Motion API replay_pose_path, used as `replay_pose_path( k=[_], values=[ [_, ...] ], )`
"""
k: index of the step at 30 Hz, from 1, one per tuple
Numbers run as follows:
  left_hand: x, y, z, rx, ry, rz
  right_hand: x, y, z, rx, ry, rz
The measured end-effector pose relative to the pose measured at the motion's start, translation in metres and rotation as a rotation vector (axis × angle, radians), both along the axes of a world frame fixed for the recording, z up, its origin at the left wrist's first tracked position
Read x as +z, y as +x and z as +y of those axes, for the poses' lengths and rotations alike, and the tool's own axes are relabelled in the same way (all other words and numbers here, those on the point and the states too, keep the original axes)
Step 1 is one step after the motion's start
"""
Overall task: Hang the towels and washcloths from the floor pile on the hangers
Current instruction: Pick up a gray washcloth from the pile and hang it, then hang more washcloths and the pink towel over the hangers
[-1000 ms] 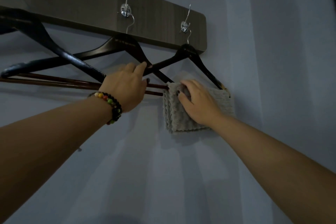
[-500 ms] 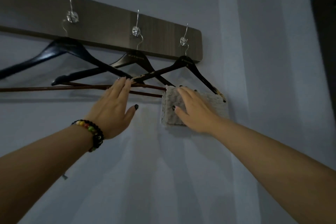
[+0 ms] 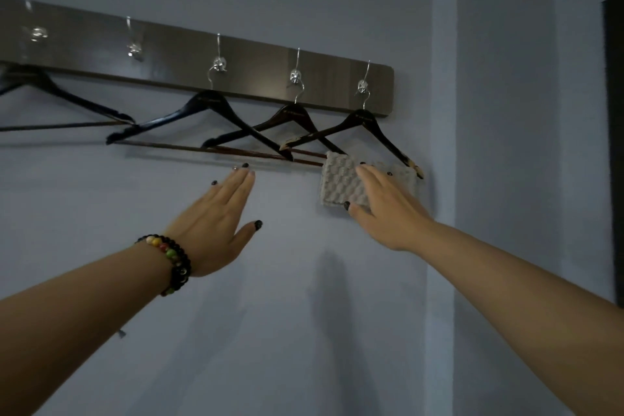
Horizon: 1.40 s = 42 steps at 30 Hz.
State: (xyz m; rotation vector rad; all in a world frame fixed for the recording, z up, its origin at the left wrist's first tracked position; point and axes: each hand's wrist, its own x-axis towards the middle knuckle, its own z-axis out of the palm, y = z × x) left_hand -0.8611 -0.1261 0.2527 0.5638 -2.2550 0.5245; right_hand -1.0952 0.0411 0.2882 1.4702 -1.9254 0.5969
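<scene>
A small grey textured washcloth [image 3: 339, 182] hangs folded over the bar of the rightmost dark hanger [image 3: 361, 121]. My right hand [image 3: 388, 209] lies flat over the cloth's right part with straight fingers, holding nothing. My left hand [image 3: 219, 219], with a beaded bracelet on the wrist, is open just below the bars of the middle hangers [image 3: 209, 105], fingertips near the bars, touching nothing that I can see. Another dark hanger [image 3: 293, 115] overlaps between them. The floor pile is out of view.
A dark wooden rail [image 3: 256, 71] with several metal hooks runs along the blue-grey wall. One more hanger [image 3: 60, 98] hangs at the far left. A dark edge, maybe a door or cabinet [image 3: 613, 145], stands at the right.
My left hand let go of the hanger and dropped below the bars, fingers straight. My right hand flattened on the washcloth. The view pulled back, showing more hooks.
</scene>
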Motion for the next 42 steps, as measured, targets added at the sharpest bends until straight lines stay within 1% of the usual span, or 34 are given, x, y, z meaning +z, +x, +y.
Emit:
replay_pose_path(
  k=[3, 6, 12, 18, 22, 26, 32, 37, 42],
  values=[
    [-0.02, 0.032, 0.037, 0.01, 0.039, -0.048, -0.015, 0.032, 0.031, 0.034, 0.042, -0.045],
    [-0.028, 0.067, 0.071, 0.032, 0.051, -0.085, -0.025, 0.067, 0.055, 0.05, 0.093, -0.04],
    [-0.046, 0.14, 0.117, 0.044, 0.116, -0.088, -0.046, 0.15, 0.096, 0.107, 0.143, -0.095],
    [-0.089, 0.235, 0.152, 0.022, 0.23, -0.085, -0.094, 0.255, 0.13, 0.112, 0.206, -0.099],
    [-0.119, 0.312, 0.169, 0.014, 0.293, -0.119, -0.131, 0.332, 0.143, 0.117, 0.243, -0.163],
    [-0.146, 0.385, 0.181, 0.04, 0.31, -0.152, -0.162, 0.403, 0.15, 0.157, 0.285, -0.177],
    [-0.186, 0.475, 0.188, 0.102, 0.429, -0.208, -0.204, 0.489, 0.149, 0.245, 0.361, -0.259],
    [-0.223, 0.527, 0.189, 0.142, 0.64, -0.123, -0.258, 0.533, 0.142, 0.341, 0.415, -0.412],
    [-0.271, 0.559, 0.173, 0.215, 0.682, -0.151, -0.317, 0.557, 0.11, 0.394, 0.501, -0.505]
  ],
)
